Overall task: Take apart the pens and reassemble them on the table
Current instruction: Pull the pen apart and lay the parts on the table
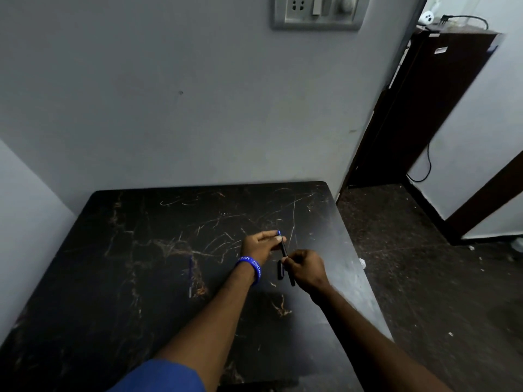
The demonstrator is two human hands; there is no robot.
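Note:
Both hands hold one dark pen over the right part of the black marbled table. My left hand, with a blue wristband, pinches the pen's far end, where a blue tip shows. My right hand grips the near end of the same pen. A short dark pen piece, perhaps a cap, lies on the table just below the hands. A thin blue refill-like stick lies further left on the table.
The table stands against a grey wall with a switch panel. Its right edge drops to a dark floor. A dark cabinet stands in the doorway at the right.

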